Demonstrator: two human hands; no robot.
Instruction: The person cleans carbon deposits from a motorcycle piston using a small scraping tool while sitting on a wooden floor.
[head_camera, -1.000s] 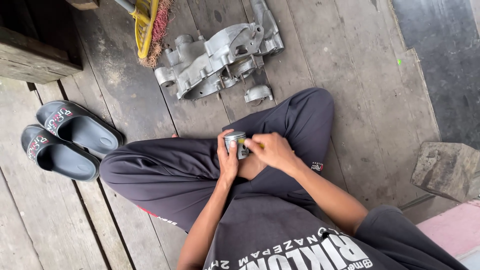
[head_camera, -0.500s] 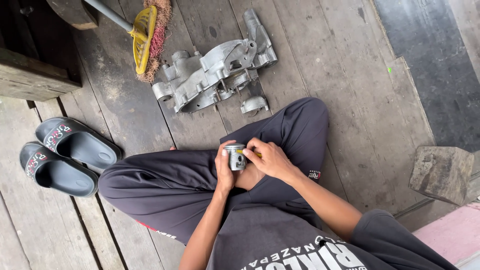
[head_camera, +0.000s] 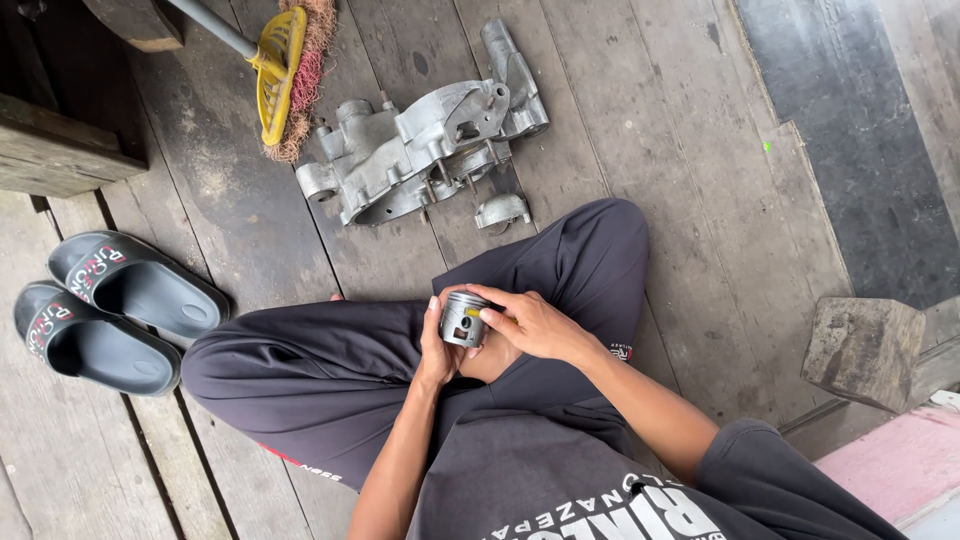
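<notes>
- One metal piston (head_camera: 463, 319), a short silver cylinder with a hole in its side wall, is held above the lap of the seated person, between both hands.
- The left hand (head_camera: 437, 345) is closed around the piston from the left side, thumb pointing up along its wall.
- The right hand (head_camera: 530, 322) grasps the piston from the right, fingers across its top edge; a small yellow item shows under them and cannot be identified.
- Dark trousers (head_camera: 330, 370) of the crossed legs lie directly beneath the hands.
- A grey engine casing (head_camera: 420, 150) lies on the wooden floor (head_camera: 680, 150) beyond the knees, with a small loose metal part (head_camera: 501, 210) just beside it.
- A broom (head_camera: 285, 70) with a yellow head lies near the casing, toward the far left of the floor.
- Two dark slide sandals (head_camera: 110, 310) rest side by side near the left edge of the floor.
</notes>
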